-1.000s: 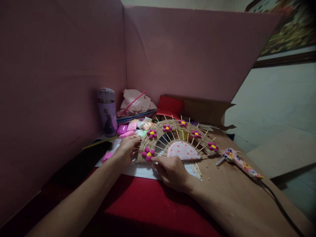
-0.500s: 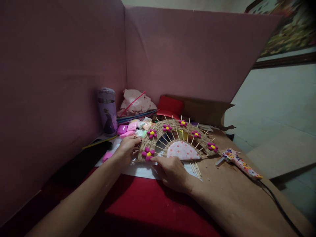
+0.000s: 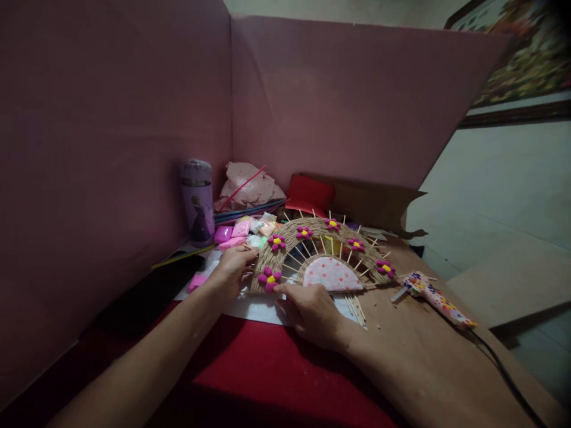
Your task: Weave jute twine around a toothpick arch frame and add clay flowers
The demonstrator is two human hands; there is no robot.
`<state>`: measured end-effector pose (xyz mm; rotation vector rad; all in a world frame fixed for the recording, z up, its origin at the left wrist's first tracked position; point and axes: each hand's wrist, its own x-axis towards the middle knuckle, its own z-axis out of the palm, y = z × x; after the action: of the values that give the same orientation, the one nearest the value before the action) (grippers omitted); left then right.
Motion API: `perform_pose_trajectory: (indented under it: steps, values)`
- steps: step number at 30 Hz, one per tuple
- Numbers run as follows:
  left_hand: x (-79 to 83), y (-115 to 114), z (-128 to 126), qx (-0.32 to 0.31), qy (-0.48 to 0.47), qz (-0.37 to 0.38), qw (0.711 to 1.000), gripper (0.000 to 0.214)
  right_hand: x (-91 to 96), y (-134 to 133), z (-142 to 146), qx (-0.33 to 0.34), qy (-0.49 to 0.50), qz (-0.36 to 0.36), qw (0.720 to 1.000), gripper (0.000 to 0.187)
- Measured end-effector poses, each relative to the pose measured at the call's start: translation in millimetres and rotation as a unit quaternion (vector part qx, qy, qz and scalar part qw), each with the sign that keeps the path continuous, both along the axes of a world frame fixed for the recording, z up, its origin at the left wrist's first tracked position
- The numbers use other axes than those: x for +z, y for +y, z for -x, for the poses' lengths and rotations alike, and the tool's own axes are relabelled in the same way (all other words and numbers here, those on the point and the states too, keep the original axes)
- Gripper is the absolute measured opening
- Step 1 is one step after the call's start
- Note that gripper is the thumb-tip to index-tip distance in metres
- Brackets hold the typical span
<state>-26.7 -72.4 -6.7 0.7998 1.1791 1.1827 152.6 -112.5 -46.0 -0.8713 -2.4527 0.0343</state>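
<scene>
My left hand (image 3: 232, 270) grips the left end of the fan (image 3: 319, 227); my right hand (image 3: 316, 312) has its index fingertip against the lowest flower (image 3: 270, 278), and I can't tell whether that grip closes on anything. The fan is in front of me, over the white sheet (image 3: 259, 312) on the surface (image 3: 419, 333). Pressing too hard could, I judge, dent a petal or loosen the flower; squeezing the rim could bend the thin sticks (image 3: 322, 244). The glue gun (image 3: 437, 300), if hot, could mark the fan should it slide right. I count one fan, six flowers, one dotted pad (image 3: 332, 274), one glue gun, one bottle (image 3: 198, 214); the sticks overlap too much to count.
</scene>
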Motion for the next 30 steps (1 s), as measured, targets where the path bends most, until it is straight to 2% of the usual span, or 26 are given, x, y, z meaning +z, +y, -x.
perform_pose_trajectory:
  steps: [16, 25, 30]
  values:
    - [2.8, -1.5, -1.3, 0.002, 0.006, 0.006, 1.0, 0.004, -0.8, -0.2, 0.4, 0.005, 0.015, -0.017, 1.0, 0.027]
    - [-0.9, 1.5, -0.2, 0.0, 0.018, 0.005, 1.0, 0.005, -3.7, 0.2, -0.5, 0.008, 0.05, -0.015, 0.999, 0.026]
    - [-5.2, 4.4, 1.9, -0.014, 0.024, 0.004, 1.0, 0.003, -1.1, -1.5, 0.4, -0.03, 0.104, -0.013, 0.994, 0.018]
